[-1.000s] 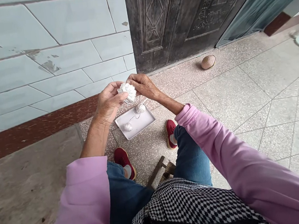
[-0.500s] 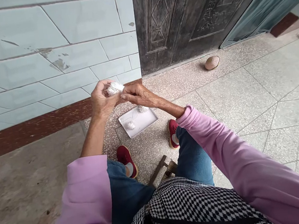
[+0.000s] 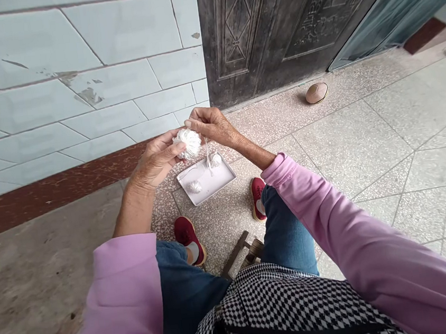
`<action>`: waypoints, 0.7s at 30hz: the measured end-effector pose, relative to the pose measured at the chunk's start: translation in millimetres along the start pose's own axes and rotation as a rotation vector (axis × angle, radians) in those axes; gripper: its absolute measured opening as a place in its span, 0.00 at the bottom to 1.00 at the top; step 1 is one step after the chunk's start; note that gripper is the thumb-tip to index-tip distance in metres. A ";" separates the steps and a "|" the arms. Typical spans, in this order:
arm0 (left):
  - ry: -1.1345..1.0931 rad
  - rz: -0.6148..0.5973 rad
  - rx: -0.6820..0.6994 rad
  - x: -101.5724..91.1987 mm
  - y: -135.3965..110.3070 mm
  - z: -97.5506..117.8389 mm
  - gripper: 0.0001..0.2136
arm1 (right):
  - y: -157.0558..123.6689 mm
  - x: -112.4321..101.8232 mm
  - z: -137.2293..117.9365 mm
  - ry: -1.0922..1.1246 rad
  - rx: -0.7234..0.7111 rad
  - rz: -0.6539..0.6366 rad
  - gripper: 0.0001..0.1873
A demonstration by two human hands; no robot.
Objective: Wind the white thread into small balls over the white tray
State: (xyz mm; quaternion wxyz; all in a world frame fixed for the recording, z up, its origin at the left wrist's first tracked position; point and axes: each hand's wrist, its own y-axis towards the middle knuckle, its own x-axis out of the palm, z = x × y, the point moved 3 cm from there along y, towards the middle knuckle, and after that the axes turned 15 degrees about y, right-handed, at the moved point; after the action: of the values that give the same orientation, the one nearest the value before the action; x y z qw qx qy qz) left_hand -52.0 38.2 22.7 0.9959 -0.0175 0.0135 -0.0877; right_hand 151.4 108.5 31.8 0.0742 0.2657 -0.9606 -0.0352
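My left hand (image 3: 156,160) is closed round a ball of white yarn (image 3: 189,143), its thumb across the near side and its fingers behind. The ball's loose, fluffy strands face the right. Close against its upper right side, my right hand (image 3: 217,128) is pinched on a strand of the white yarn (image 3: 208,160), which hangs down below the fingers over the tray. On the floor underneath lies a shallow white tray (image 3: 211,189). A smaller white yarn ball (image 3: 193,186) rests at its near left, and another yarn ball (image 3: 215,160) at its far right.
A tiled wall (image 3: 111,88) and a dark carved door (image 3: 253,36) stand ahead. A pinkish rounded object (image 3: 317,93) lies by the door. My red shoes (image 3: 186,237) flank the tray, and part of a wooden stool (image 3: 236,253) shows between my legs.
The yarn ball has turned and shifted right in my left hand, showing its fluffy side. My right hand has risen and moved right, and a strand now hangs beneath it.
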 end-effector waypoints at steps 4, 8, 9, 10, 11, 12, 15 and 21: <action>-0.073 0.087 0.080 -2.9 6.2 2.6 0.38 | 5.0 2.0 8.1 0.076 0.027 -0.009 0.35; -0.195 0.152 0.124 -19.7 6.4 8.2 0.38 | 12.5 -0.9 21.5 0.151 0.095 -0.156 0.32; -0.228 0.173 0.134 -26.4 5.4 10.1 0.37 | 13.4 -3.9 24.1 0.149 0.105 -0.185 0.32; -0.252 0.195 0.149 -34.0 4.1 12.0 0.36 | 13.4 -7.3 26.1 0.142 0.115 -0.216 0.32; -0.262 0.222 0.169 -42.8 2.8 13.8 0.35 | 12.4 -11.0 27.6 0.134 0.130 -0.248 0.32; -0.263 0.259 0.195 -52.9 1.4 15.2 0.35 | 10.5 -14.9 28.5 0.124 0.151 -0.279 0.33; -0.272 0.410 0.279 -90.4 -3.0 13.3 0.36 | 2.1 -26.7 27.9 0.091 0.216 -0.335 0.32; -0.291 0.681 0.228 -164.3 -14.3 -20.0 0.36 | -6.6 -62.3 17.5 0.096 0.143 -0.196 0.29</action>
State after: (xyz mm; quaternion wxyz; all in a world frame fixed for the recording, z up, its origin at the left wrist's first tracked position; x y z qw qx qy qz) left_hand -216.8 52.2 7.3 0.9551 0.0865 -0.1328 0.2503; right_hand 204.8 135.5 6.1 0.0973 0.3641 -0.9254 0.0389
